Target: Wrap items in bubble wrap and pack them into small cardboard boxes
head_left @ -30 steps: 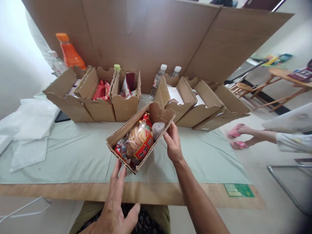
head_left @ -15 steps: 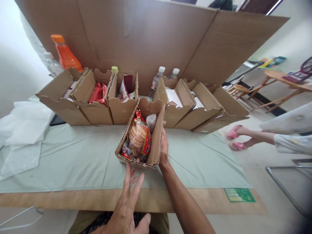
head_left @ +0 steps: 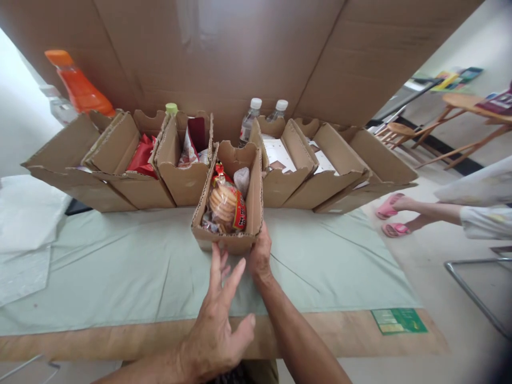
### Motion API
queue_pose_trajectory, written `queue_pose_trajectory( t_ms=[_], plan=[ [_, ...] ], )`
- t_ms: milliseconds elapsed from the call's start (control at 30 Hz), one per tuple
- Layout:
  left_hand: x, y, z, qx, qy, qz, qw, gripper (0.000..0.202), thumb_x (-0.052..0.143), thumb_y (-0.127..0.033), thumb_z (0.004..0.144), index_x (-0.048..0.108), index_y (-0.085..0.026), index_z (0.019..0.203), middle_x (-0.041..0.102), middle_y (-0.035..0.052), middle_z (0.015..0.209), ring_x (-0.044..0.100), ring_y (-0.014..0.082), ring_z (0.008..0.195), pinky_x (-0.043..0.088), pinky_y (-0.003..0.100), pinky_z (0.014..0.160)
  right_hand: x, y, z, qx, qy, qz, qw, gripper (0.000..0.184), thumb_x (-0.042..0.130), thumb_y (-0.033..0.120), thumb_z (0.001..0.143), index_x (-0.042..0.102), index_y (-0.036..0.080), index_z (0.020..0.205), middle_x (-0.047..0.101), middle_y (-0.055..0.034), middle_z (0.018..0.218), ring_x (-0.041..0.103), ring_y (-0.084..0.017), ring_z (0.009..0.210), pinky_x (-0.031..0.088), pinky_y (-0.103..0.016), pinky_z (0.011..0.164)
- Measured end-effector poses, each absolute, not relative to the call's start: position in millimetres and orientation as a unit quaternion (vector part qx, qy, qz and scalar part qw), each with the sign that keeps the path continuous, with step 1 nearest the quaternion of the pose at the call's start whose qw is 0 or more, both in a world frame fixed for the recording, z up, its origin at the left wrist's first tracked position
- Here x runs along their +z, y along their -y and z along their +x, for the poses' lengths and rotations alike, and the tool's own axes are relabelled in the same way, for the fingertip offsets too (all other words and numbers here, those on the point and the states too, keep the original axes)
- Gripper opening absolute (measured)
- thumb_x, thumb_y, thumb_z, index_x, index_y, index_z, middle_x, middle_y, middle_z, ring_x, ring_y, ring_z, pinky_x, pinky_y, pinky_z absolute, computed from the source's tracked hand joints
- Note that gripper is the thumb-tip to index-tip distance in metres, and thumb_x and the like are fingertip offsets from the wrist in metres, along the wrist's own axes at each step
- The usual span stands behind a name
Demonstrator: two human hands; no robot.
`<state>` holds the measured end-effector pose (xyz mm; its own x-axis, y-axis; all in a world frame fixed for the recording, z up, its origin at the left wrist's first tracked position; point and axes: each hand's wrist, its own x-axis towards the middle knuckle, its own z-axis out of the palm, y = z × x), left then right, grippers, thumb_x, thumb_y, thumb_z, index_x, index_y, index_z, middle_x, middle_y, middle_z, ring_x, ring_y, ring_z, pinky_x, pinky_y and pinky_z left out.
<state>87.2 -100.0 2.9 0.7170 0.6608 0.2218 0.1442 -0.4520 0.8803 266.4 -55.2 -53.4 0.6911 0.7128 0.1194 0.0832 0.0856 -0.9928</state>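
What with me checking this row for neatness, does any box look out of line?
Yes: the box holding the biscuit packet juts forward of the other boxes, its front nearer the table edge. The right hand grips its front corner; the left hand reaches for its front.

1. A single view comes from a camera worn on the person's head. It looks forward and down across the worktop (head_left: 120,266).
2. It sits close. The left grip (head_left: 218,320) and right grip (head_left: 260,256) show low in the frame, with the forearms running off the bottom edge.
3. The cardboard box (head_left: 230,242) lies near the centre. The row of boxes (head_left: 132,186) and the tall cardboard sheet (head_left: 240,53) behind it face the lens.
4. The wide lens bends the edges. At the right, the floor (head_left: 420,266) and another person's feet (head_left: 390,213) are in view.
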Motion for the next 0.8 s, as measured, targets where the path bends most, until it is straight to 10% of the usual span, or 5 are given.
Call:
queue_pose_trajectory(
  t_ms=[600, 800],
  plan=[
    [-33.0, -18.5, 190.6, 0.235, -0.347, 0.721, 0.552, 0.074, 0.069, -0.022, 0.078, 0.054, -0.014, 0.150, 0.021, 0.0233, 0.174, 0.033, 0.0409, 0.157, 0.034, 0.059, 0.125, -55.4, 48.9, 271.0, 0.262, 0.165, -0.630, 0.712, 0.059, 0.050, 0.068, 0.092, 0.065, 0.021, 0.123, 0.065, -0.0162, 0.138, 0.063, -0.030, 0.127, 0.054, -0.045, 0.097],
    [-48.1, 18.8, 108.7, 0.163, -0.242, 0.801, 0.522, 0.055, 0.064, -0.023, 0.086, 0.064, -0.020, 0.142, 0.046, 0.0190, 0.164, 0.043, 0.0358, 0.153, 0.035, 0.063, 0.124, -51.4, 50.7, 271.4, 0.267, 0.232, -0.641, 0.682, 0.039, 0.061, 0.053, 0.089, 0.069, 0.020, 0.107, 0.076, -0.0120, 0.111, 0.070, -0.027, 0.108, 0.054, -0.045, 0.093]
  ],
)
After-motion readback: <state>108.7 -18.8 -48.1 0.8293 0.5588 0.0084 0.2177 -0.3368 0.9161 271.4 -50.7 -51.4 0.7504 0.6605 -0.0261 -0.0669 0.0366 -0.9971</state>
